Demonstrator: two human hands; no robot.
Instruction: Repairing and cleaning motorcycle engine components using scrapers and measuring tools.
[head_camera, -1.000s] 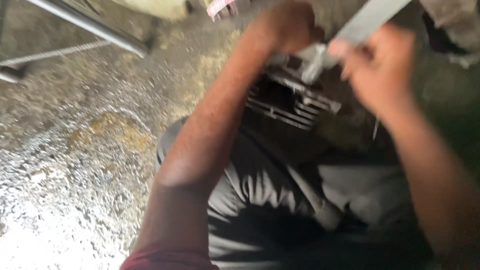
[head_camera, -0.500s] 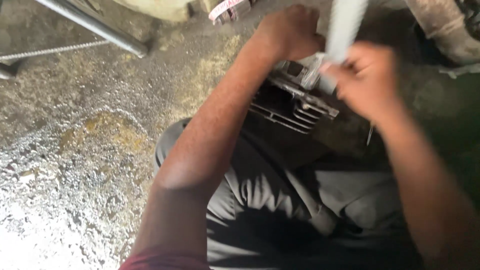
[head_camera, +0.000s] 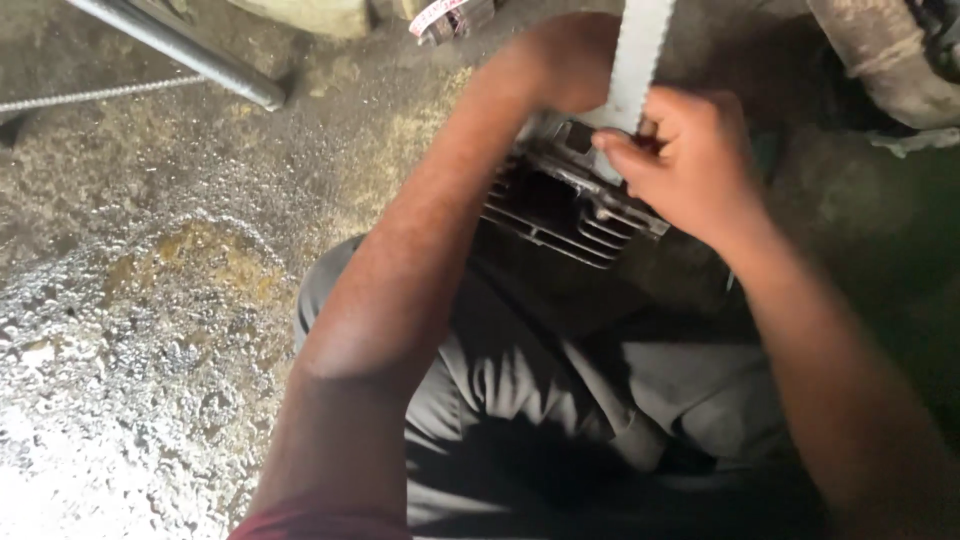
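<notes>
Two hands on finned engine cylinder (head_camera: 560, 205); right hand (head_camera: 690, 165) grips flat blade (head_camera: 640, 60) above it.

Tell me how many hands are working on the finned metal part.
2. The left hand rests at the top of the finned metal part; the right hand grips a pale flat strip above it.

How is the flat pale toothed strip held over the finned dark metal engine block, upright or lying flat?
Roughly upright: the flat pale toothed strip rises from the right hand past the top edge, above the finned dark metal engine block.
</notes>
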